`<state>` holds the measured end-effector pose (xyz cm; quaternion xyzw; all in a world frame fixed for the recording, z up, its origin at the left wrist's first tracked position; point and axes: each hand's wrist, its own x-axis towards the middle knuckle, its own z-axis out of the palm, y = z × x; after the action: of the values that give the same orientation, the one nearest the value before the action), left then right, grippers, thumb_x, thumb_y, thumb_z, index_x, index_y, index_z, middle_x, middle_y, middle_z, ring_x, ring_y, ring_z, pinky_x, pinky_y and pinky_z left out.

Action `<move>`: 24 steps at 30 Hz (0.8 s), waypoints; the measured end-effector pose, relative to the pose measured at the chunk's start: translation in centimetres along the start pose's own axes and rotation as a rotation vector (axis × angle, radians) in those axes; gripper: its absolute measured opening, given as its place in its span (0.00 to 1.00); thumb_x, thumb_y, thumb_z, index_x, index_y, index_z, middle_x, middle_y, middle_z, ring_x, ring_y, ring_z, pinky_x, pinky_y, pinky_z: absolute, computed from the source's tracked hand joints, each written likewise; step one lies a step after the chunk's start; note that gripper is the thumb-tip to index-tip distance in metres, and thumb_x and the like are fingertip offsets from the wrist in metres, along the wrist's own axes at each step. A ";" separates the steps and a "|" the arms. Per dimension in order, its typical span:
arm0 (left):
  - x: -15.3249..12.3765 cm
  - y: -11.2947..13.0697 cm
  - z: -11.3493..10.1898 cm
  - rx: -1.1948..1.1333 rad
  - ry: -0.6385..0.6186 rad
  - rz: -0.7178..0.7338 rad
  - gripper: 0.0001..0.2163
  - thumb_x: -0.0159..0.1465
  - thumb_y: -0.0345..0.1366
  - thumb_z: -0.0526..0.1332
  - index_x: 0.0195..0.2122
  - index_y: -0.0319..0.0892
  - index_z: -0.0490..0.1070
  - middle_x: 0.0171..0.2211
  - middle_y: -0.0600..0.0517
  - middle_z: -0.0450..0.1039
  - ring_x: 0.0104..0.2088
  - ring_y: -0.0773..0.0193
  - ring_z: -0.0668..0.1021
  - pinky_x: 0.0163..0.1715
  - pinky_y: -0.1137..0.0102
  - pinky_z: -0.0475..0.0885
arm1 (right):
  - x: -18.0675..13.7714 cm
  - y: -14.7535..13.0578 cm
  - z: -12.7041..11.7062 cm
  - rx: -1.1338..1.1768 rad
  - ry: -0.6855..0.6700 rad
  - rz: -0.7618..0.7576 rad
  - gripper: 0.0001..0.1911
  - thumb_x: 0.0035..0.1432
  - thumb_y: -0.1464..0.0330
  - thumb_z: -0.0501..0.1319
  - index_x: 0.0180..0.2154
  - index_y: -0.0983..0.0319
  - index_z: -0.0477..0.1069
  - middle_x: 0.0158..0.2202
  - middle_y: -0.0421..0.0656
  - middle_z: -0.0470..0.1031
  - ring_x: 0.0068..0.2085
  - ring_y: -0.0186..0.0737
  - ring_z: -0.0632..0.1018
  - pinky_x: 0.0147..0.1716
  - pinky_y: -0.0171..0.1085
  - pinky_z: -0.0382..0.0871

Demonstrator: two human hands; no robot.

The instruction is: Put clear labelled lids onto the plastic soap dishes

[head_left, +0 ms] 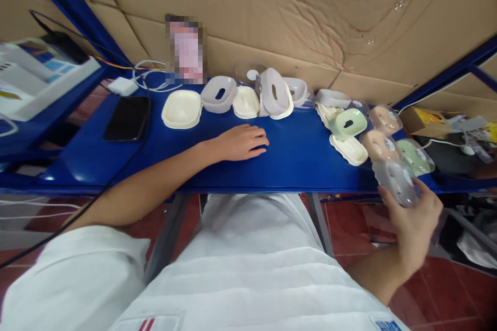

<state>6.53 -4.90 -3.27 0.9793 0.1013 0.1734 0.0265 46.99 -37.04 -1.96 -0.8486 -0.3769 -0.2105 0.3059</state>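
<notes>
My left hand (244, 143) lies flat on the blue table, fingers stretched out, holding nothing. At the table's right front edge my right hand (417, 217) grips a clear-lidded soap box (398, 183) between thumb and fingers. Beyond it are a peach soap box (380, 146) and a green one (414, 158), both under clear lids. A green slotted tray (350, 124) rests near a cream base (348, 150). Behind my left hand stand a grey slotted tray (219, 94), a cream dish (181, 109) and a tilted grey tray (274, 92).
A black phone (127, 119) lies on the left of the table (306, 160), with a black cable running past it. A white charger (122, 86) and a propped, blurred screen (186, 50) are behind. Cardboard (240, 0) lines the back; an open box (429, 123) stands at right.
</notes>
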 end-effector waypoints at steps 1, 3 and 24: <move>0.1 0.1 -0.1 0.007 0.009 -0.011 0.13 0.79 0.41 0.57 0.52 0.44 0.81 0.49 0.44 0.82 0.47 0.55 0.82 0.49 0.62 0.73 | -0.1 -1.7 0.2 0.041 -0.034 -0.059 0.48 0.53 0.37 0.73 0.68 0.54 0.75 0.62 0.61 0.77 0.68 0.74 0.74 0.67 0.67 0.71; 0.3 0.3 -0.6 0.039 0.038 -0.054 0.14 0.79 0.41 0.56 0.53 0.43 0.81 0.51 0.43 0.82 0.48 0.54 0.82 0.50 0.61 0.73 | -0.2 -5.3 1.3 0.157 -0.154 -0.201 0.45 0.56 0.39 0.73 0.68 0.53 0.73 0.63 0.58 0.76 0.68 0.71 0.74 0.68 0.67 0.70; -12.8 6.0 -4.5 0.171 0.092 -0.889 0.15 0.77 0.47 0.57 0.55 0.45 0.74 0.51 0.41 0.77 0.52 0.42 0.81 0.46 0.55 0.79 | 3.9 -22.1 10.8 0.164 -0.459 -0.937 0.23 0.78 0.62 0.54 0.66 0.61 0.74 0.66 0.58 0.76 0.65 0.66 0.76 0.62 0.64 0.72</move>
<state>-5.62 -13.34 -2.80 0.8306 0.5269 0.1795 0.0131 33.83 -16.05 0.43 -0.5865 -0.7885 -0.1032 0.1538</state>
